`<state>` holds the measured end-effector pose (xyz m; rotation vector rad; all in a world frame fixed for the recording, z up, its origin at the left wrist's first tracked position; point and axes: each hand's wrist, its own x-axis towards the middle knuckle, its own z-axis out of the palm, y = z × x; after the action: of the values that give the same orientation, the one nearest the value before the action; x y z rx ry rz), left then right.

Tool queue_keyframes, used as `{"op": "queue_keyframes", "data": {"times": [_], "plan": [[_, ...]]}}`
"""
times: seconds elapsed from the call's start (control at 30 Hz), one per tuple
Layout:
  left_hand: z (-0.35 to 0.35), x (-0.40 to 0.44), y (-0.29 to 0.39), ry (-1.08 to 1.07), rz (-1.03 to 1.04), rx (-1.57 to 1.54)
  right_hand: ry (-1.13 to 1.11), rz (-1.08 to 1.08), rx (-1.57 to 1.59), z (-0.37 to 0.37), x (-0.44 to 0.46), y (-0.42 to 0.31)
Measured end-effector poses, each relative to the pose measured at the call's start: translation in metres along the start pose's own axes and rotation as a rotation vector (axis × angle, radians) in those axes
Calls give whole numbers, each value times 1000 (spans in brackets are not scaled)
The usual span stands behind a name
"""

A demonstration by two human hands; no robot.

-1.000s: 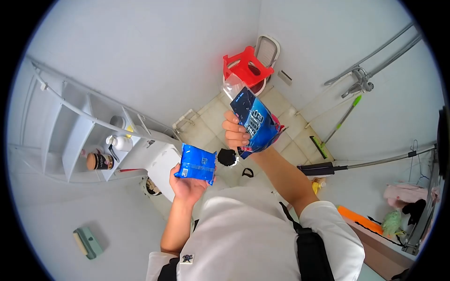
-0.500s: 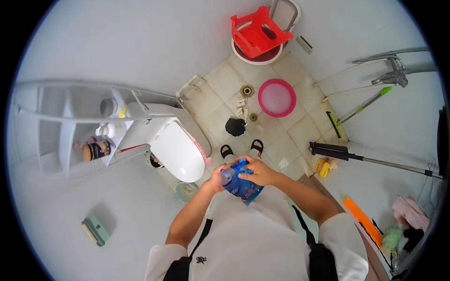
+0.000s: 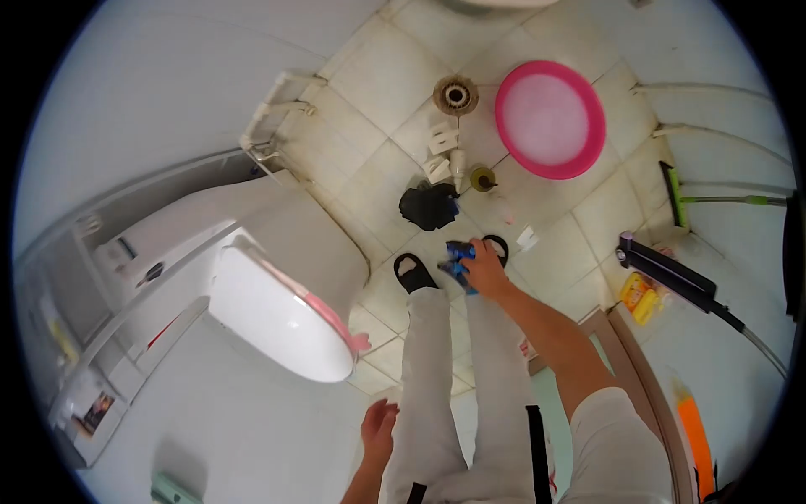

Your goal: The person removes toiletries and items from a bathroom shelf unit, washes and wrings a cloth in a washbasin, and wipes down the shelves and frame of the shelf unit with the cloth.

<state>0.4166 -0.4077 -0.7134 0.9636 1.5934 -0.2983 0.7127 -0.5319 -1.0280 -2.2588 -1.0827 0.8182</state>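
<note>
My right hand (image 3: 485,270) is stretched forward above the floor, close to my feet, with its fingers wrapped around a blue plastic pouch (image 3: 458,250). The pouch is partly hidden by the hand, and its print cannot be read. My left hand (image 3: 379,427) hangs beside my left leg, holding nothing, its fingers loosely bent. Ahead of the pouch, a crumpled black bag (image 3: 428,207) lies on the tiles. Several small white pieces (image 3: 438,151) and a small round olive-coloured container (image 3: 482,177) are on the floor just past the bag.
A pink basin (image 3: 594,113) with whitish contents stands ahead on the right, near a round floor drain (image 3: 456,96). The toilet (image 3: 277,315) is on the left. A flat black mop head (image 3: 672,273), a green squeegee (image 3: 674,193) and a yellow package (image 3: 640,297) line the right wall.
My left hand has let go of the pouch and dropped to my side. My right hand has carried the pouch forward and down. The view has tilted closer to the floor.
</note>
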Motion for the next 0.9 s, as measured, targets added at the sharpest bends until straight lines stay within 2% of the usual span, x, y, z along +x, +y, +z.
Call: {"op": "queue_keyframes", "data": {"times": [0.1, 0.2, 0.33, 0.4, 0.5, 0.53, 0.57, 0.6, 0.63, 0.67, 0.7, 0.73, 0.77, 0.8, 0.87, 0.9], "plan": [[-12, 29, -2, 101, 33, 22, 29, -56, -63, 83, 48, 61], [-11, 64, 4, 133, 64, -5, 9, -70, -51, 125, 93, 96], [-10, 72, 14, 129, 85, -42, -89, -24, -76, 110, 120, 97], [-14, 58, 21, 118, 73, -40, 48, -81, -220, 104, 122, 92], [-31, 36, 26, 129, 142, -88, 114, 66, -159, 96, 118, 58], [-29, 28, 36, 95, 104, -116, 119, 111, -96, 85, 110, 45], [-31, 25, 32, 27, 152, -163, -34, 273, 5, 81, 87, 50], [-36, 22, 34, -43, 157, -213, 84, 264, 95, 67, 61, 44], [-36, 8, 56, -53, 161, -167, -205, 351, 107, 21, 39, 29], [-35, -6, 75, -84, 153, -115, -212, 383, 184, -34, 16, -14], [-44, -13, 85, -110, 201, -136, -260, 331, -5, -26, -7, 2], [-51, -18, 86, -136, 246, -171, -303, 327, 2, -60, -26, -13], [-53, -28, 92, -169, 292, -197, -138, 238, -70, -62, -49, -5], [-53, -75, 104, -159, 320, -157, -180, 262, -79, -99, -89, -12], [-67, -91, 122, -115, 485, -198, -296, 453, -35, -177, -97, -64], [-80, -107, 125, -93, 594, -209, -247, 402, -109, -194, -115, -67]]}}
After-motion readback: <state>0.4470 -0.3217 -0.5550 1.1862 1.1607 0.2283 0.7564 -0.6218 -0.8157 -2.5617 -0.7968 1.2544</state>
